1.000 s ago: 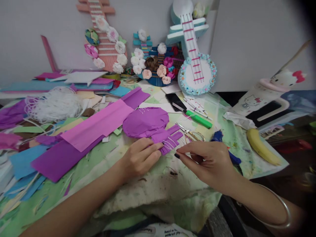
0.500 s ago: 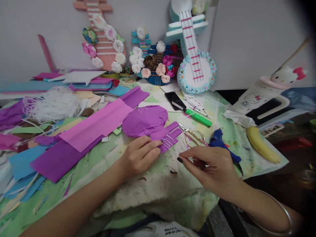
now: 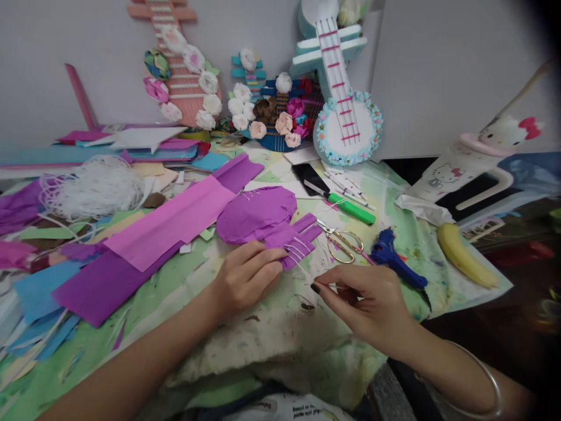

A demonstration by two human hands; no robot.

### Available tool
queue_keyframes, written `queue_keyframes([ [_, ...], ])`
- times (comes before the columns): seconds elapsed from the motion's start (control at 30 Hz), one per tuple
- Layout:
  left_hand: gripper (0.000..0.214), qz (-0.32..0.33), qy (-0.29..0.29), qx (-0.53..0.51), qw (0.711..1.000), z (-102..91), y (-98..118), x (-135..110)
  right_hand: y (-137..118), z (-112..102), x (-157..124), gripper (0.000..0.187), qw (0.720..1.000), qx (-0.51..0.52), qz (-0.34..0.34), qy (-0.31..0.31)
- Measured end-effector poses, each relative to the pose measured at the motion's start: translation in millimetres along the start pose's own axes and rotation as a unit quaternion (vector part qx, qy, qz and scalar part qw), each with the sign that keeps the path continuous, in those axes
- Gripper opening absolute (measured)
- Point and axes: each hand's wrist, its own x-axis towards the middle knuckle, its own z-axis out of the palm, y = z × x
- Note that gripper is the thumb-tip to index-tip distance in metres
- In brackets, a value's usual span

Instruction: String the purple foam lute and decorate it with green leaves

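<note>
White string (image 3: 300, 269) is running from the neck of a purple guitar (image 3: 258, 216) to the right hand (image 3: 372, 304), whose thumb and forefinger are pinching it. The left hand (image 3: 249, 275) is holding the neck down with curled fingers, and the guitar is lying on the cloth-covered worktop (image 3: 267, 336) between purple paper (image 3: 103, 286) and scissors (image 3: 331, 231). Beyond, a blue glue gun (image 3: 397, 259) is resting near a banana (image 3: 464, 257), and decorated guitars (image 3: 348, 131) are standing by the wall (image 3: 100, 35).

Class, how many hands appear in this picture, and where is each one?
2: the left hand is on the purple paper model; the right hand, near the scissors, pinches a white string.
</note>
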Motion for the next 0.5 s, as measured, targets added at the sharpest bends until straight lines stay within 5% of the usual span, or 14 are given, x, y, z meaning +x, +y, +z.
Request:
queue_keyframes([
  [0.5,0.018,-0.035,0.013,-0.003,0.999,-4.9,1.8,3.8,11.2,25.6,-2.2,0.015,0.999,-0.003,0.041,0.001],
])
